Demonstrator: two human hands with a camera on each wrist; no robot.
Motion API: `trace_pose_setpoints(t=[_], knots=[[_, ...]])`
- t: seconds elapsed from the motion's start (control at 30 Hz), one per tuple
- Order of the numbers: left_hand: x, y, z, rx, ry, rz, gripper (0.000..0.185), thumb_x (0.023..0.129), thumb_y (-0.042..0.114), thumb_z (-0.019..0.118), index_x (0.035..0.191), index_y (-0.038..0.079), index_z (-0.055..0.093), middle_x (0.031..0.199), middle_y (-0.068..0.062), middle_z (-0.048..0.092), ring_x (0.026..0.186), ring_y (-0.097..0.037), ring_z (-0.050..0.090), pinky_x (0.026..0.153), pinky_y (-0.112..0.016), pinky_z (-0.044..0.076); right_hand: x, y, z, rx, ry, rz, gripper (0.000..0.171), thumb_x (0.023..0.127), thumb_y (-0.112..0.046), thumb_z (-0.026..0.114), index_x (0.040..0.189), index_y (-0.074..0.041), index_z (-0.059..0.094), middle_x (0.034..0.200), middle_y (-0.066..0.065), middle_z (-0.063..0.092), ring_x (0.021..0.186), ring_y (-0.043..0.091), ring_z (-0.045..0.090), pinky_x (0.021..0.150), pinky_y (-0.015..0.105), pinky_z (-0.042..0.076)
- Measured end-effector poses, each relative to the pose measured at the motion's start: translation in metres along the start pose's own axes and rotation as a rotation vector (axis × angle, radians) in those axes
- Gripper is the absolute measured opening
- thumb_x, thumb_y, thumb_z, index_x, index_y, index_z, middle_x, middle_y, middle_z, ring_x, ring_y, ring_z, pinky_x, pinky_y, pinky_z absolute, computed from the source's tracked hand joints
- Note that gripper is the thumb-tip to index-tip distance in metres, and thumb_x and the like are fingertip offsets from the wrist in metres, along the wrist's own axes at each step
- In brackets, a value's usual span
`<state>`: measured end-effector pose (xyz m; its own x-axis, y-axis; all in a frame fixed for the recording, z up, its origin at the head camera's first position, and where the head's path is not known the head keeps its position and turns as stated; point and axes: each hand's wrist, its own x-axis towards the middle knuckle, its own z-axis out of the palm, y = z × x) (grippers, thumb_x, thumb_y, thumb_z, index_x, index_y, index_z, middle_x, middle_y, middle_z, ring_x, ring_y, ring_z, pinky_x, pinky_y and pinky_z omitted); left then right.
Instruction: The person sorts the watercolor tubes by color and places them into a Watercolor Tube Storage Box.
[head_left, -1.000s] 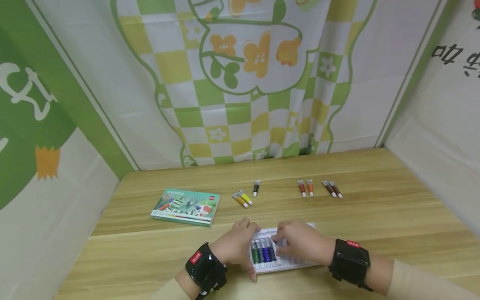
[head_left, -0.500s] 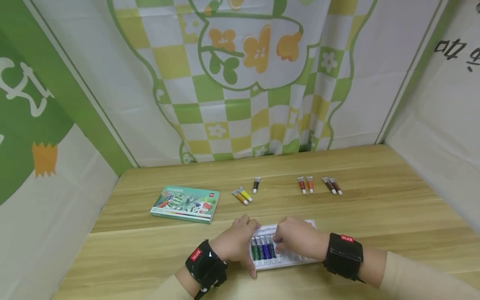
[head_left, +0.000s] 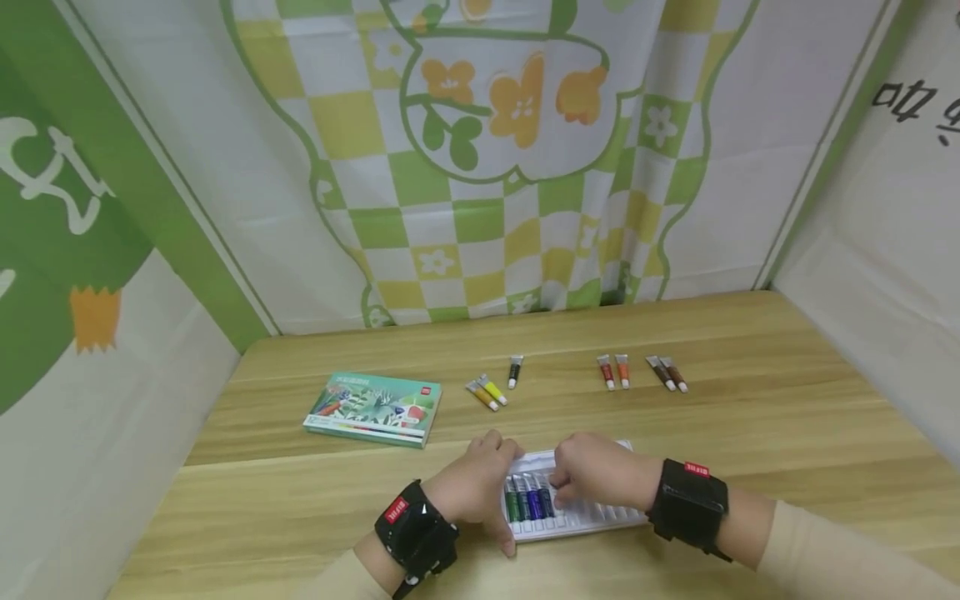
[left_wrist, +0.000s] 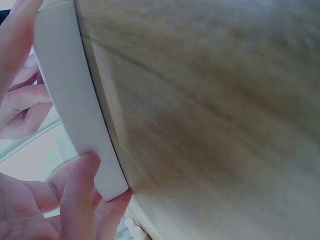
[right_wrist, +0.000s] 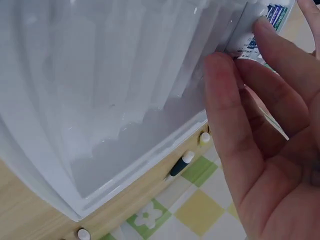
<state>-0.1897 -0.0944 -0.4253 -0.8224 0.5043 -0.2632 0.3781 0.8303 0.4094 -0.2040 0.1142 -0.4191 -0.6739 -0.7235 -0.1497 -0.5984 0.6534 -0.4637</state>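
A white plastic tray [head_left: 592, 518] lies near the table's front edge, with green and blue paint tubes [head_left: 527, 500] slotted in its left end. My left hand [head_left: 472, 490] grips the tray's left end; in the left wrist view its thumb [left_wrist: 82, 192] curls round the corner of the tray [left_wrist: 75, 105]. My right hand [head_left: 596, 477] is curled over the tray just right of the slotted tubes. In the right wrist view its fingertips [right_wrist: 225, 95] hold a paint tube [right_wrist: 248, 37] against the ribbed tray [right_wrist: 120, 90]. The thumb is hidden.
Loose tubes lie farther back on the wooden table [head_left: 765, 433]: a yellow pair [head_left: 486, 393], a black one [head_left: 514, 372], a red and orange pair [head_left: 613, 372], a brown pair [head_left: 666, 373]. A teal paint box [head_left: 372, 408] lies to the left. Printed cloth walls enclose three sides.
Both hands have stayed on the tray; the right hand has shifted very slightly left over the tubes. Nothing else on the table has moved.
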Motion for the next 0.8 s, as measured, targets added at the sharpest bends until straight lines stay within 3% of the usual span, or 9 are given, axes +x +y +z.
trace_pose_setpoints(t=[0.13,0.37,0.57,0.8], knots=[[0.0,0.0,0.0,0.009,0.002,-0.003,0.114,0.041,0.032,0.105,0.139,0.004,0.054,0.122,-0.007,0.052,0.11,-0.023,0.049,0.097,-0.037,0.052,0.002,-0.001,-0.001,-0.031,-0.013,-0.003,0.014,0.081,-0.012,0.085,0.093,-0.006,0.08,0.077,-0.002,0.071,0.061,0.002,0.054,0.062,0.021,0.052],[0.001,0.001,0.001,0.003,0.008,0.0,0.114,0.04,0.033,0.104,0.139,0.004,0.054,0.122,-0.008,0.052,0.111,-0.025,0.049,0.097,-0.04,0.052,0.001,0.012,-0.011,0.081,0.001,0.008,0.016,0.082,-0.004,0.082,0.098,-0.008,0.082,0.094,0.004,0.077,0.083,0.01,0.07,0.075,0.025,0.058],[0.001,0.001,0.002,0.01,0.008,-0.004,0.115,0.04,0.033,0.104,0.139,0.005,0.054,0.122,-0.007,0.052,0.111,-0.024,0.049,0.098,-0.038,0.051,0.001,0.012,-0.01,0.05,0.02,-0.005,0.013,0.083,0.0,0.08,0.094,-0.008,0.082,0.089,0.002,0.077,0.08,0.009,0.069,0.073,0.024,0.057],[-0.001,0.0,0.002,0.008,0.002,-0.001,0.114,0.042,0.033,0.104,0.14,0.005,0.053,0.121,-0.006,0.051,0.11,-0.022,0.048,0.099,-0.036,0.05,0.002,0.01,-0.005,0.115,0.016,0.032,0.01,0.082,0.0,0.081,0.09,-0.007,0.082,0.083,-0.001,0.075,0.073,0.006,0.066,0.069,0.024,0.057]])
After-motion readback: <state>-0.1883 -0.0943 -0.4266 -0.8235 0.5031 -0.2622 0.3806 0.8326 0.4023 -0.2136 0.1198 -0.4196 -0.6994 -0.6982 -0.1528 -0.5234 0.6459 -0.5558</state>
